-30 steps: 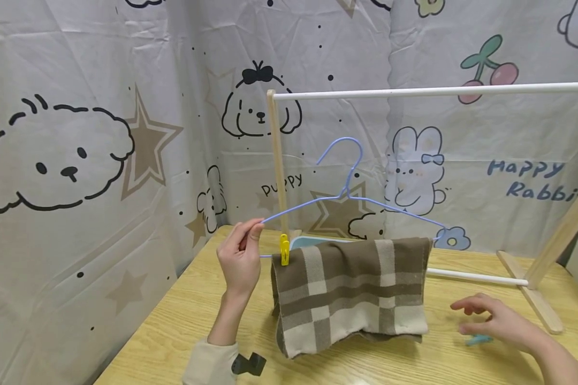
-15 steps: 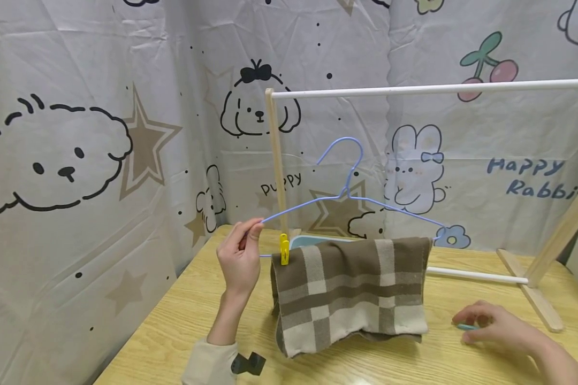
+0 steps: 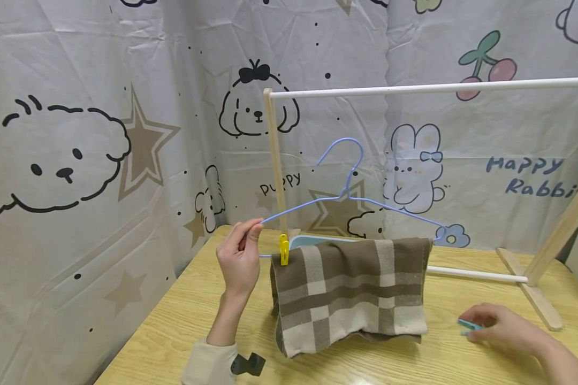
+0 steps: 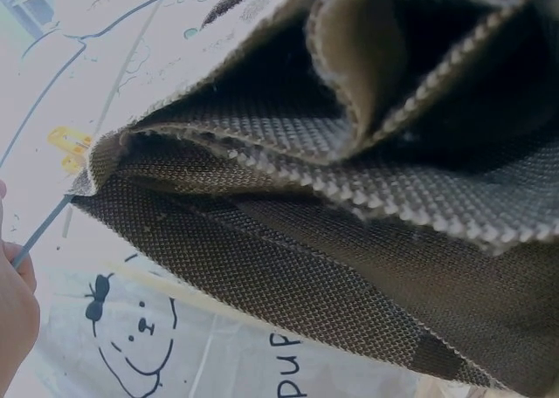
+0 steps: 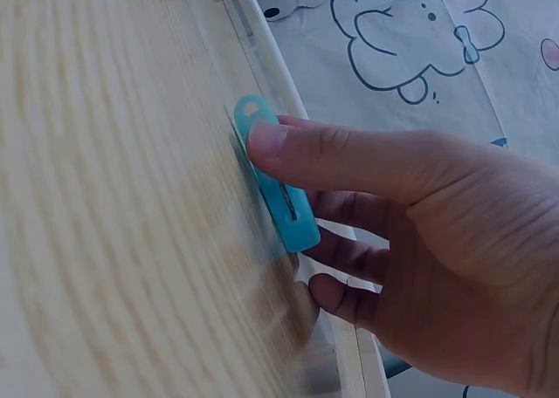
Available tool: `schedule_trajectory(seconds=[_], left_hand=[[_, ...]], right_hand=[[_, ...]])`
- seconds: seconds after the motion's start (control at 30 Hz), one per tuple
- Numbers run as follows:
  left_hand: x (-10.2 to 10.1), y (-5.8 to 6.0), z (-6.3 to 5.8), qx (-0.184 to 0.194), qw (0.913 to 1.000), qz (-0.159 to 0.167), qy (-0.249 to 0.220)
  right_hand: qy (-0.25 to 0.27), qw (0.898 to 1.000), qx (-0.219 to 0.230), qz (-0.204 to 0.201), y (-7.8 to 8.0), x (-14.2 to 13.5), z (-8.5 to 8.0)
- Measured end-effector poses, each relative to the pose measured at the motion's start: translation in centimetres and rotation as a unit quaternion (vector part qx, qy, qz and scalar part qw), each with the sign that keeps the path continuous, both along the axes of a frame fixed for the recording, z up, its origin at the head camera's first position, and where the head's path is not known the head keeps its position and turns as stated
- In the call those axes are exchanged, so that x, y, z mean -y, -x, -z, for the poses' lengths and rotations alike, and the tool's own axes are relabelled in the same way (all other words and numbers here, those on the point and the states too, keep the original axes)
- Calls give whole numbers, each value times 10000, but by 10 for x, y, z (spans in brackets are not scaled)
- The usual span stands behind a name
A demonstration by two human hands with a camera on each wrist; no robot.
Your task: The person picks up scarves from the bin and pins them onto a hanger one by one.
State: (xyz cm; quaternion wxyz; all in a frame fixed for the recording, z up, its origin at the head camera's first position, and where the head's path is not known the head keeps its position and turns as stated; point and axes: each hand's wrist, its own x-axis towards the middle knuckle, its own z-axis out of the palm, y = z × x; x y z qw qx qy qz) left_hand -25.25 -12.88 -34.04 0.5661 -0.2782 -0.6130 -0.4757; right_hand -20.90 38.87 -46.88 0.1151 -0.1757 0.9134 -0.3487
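Observation:
My left hand [image 3: 239, 256] pinches the left end of a blue wire hanger [image 3: 308, 204], holding it upright. Over the hanger's lower bar hangs a brown-and-cream plaid cloth [image 3: 351, 291], its layered folds filling much of the left wrist view. A yellow clothespin [image 3: 284, 249] grips the cloth's top left corner on the bar. To the right, low over the table, my right hand [image 3: 510, 329] holds a teal clothespin [image 5: 278, 175] between thumb and fingers. The cloth's top right corner shows no clip.
Behind the hanger stands a rack with a white top rail [image 3: 414, 90], wooden posts and a wooden foot [image 3: 530, 289]. A light blue bin [image 3: 301, 241] is mostly hidden behind the cloth. The wooden table [image 3: 173, 321] meets a printed curtain [image 3: 77, 235].
My right hand has come down onto the teal clothespin, taken it from the table and shifted slightly right with it. My left hand and the hanger have stayed in place.

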Motion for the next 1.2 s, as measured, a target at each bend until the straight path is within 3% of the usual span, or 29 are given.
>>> schedule_trajectory(seconds=[0.27,0.47,0.77,1.2], left_hand=[[0,0,0,-72,10000,-4,12],[0,2,1,-162,9998,-66,80],[0,3,2,-205,9996,-195,54],[-2,0,0,-210,9998,-35,-49]], right_hand=[[-36,9998,-94,169,0,2,0],[-230,9956,-699,579,-2,10,-2],[-89,9717,-1984,1278,-3,24,-22],[354,9371,-3104,1559,-13,43,-61]])
